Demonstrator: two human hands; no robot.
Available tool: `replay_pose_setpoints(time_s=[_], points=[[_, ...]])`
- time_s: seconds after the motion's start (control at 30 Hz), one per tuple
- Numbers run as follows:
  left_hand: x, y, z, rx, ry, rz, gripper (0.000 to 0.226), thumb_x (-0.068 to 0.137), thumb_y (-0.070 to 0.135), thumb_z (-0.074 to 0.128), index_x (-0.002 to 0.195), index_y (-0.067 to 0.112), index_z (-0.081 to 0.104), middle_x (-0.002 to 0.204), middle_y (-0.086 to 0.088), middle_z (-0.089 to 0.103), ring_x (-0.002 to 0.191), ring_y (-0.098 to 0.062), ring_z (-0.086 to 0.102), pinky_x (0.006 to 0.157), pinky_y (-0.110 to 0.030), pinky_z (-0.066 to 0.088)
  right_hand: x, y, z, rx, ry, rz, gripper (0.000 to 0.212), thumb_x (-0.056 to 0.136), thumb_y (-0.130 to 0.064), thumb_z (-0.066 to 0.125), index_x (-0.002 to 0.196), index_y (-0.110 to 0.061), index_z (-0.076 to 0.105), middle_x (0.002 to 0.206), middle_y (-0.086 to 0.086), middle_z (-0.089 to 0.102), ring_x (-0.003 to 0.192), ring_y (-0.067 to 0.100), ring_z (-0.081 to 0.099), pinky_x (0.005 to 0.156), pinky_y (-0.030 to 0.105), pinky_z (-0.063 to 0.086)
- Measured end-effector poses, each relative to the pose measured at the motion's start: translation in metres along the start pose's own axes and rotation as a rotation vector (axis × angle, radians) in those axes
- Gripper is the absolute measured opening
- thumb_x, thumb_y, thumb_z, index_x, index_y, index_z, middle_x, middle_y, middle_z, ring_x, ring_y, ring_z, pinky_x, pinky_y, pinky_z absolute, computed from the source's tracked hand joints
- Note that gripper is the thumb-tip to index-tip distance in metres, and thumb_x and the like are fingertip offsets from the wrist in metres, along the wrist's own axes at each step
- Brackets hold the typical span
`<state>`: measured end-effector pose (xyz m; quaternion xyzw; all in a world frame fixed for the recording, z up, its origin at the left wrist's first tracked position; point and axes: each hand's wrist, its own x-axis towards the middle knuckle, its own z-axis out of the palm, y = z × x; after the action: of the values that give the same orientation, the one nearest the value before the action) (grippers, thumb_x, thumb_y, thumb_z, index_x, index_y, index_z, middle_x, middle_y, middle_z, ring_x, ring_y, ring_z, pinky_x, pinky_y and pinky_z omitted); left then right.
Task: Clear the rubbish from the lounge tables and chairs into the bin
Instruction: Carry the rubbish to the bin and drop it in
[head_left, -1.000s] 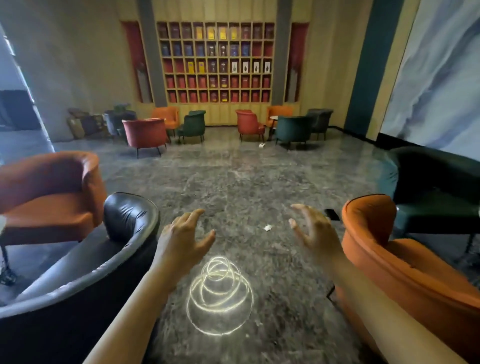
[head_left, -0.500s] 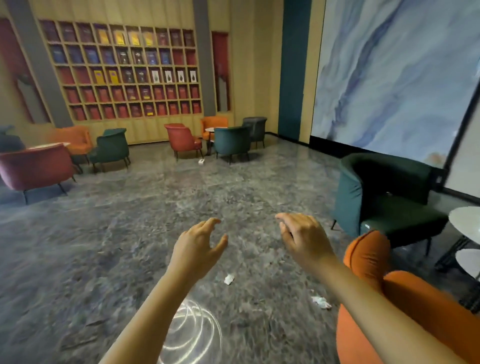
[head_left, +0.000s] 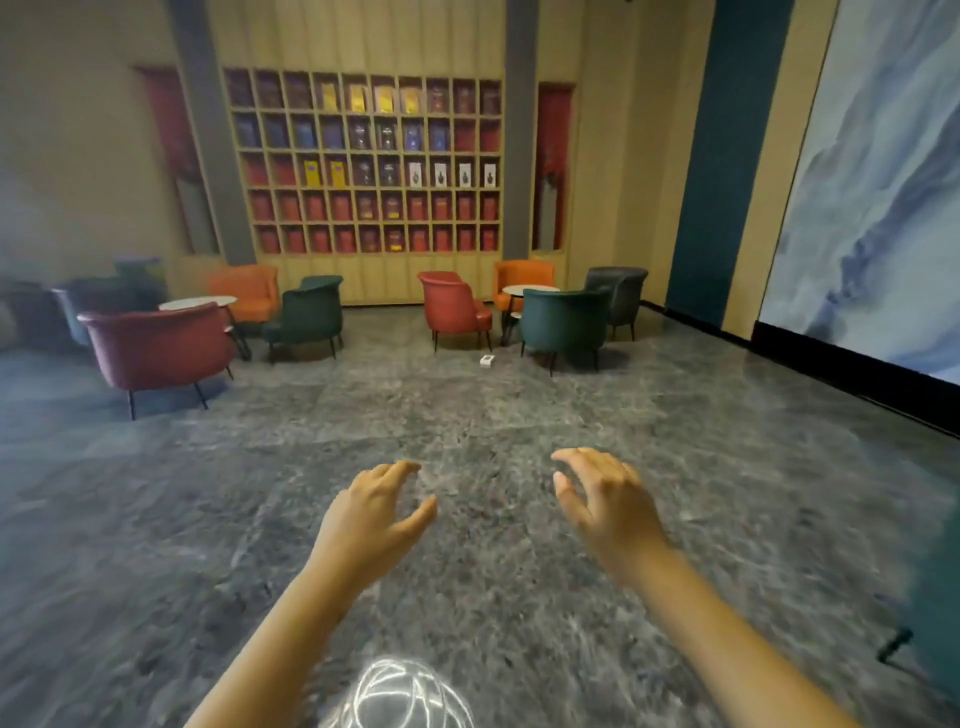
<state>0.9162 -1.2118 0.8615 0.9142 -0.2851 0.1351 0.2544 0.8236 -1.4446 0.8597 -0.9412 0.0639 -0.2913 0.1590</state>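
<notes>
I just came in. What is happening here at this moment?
A person faces a lounge with both arms held out. The left hand and the right hand hold nothing, fingers loosely curled, above the floor. The only rubbish I can see is a small white box lying far ahead on the floor, near the red chair and the green chair. No bin is in view.

The left hand (head_left: 371, 512) and right hand (head_left: 605, 501) are bare. The left forearm (head_left: 291, 634) and right forearm (head_left: 727, 634) are uncovered down to the near edge of view. The fingers are slim, and finer detail is blurred.
</notes>
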Motion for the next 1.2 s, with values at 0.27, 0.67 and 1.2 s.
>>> replay_pose_setpoints(time_s=[0.27,0.67,1.2], points=[[0.313,-0.045,0.109,-0.005,-0.127,0.071,0.057,0.088,0.055,0.044,0.136,0.026,0.038,0.135,0.003,0.047,0.123,-0.014,0.044,0.098,-0.030,0.038,0.259,0.132,0.117,0.019,-0.044,0.155,0.030,0.096,-0.034,0.039,0.118,-0.021,0.055,0.119,-0.001,0.059,0.096,0.018,0.060,0.067,0.022,0.037],[0.758,-0.119,0.313,0.011,-0.214,0.118,0.053,0.087,0.057,0.041,0.133,0.034,0.035,0.133,0.013,0.045,0.120,-0.007,0.045,0.097,-0.027,0.038,0.643,0.386,0.296,-0.048,-0.042,0.246,0.030,0.094,-0.041,0.038,0.119,-0.030,0.051,0.118,-0.012,0.058,0.088,0.005,0.059,0.070,0.019,0.042],[1.323,-0.322,0.494,0.128,-0.218,0.001,0.066,0.085,0.059,0.040,0.142,0.029,0.024,0.139,0.011,0.038,0.126,-0.009,0.037,0.100,-0.028,0.033,1.199,0.575,0.595,-0.049,-0.176,0.153,0.036,0.095,-0.045,0.034,0.128,-0.032,0.041,0.123,-0.012,0.052,0.097,0.005,0.056,0.070,0.017,0.037]])
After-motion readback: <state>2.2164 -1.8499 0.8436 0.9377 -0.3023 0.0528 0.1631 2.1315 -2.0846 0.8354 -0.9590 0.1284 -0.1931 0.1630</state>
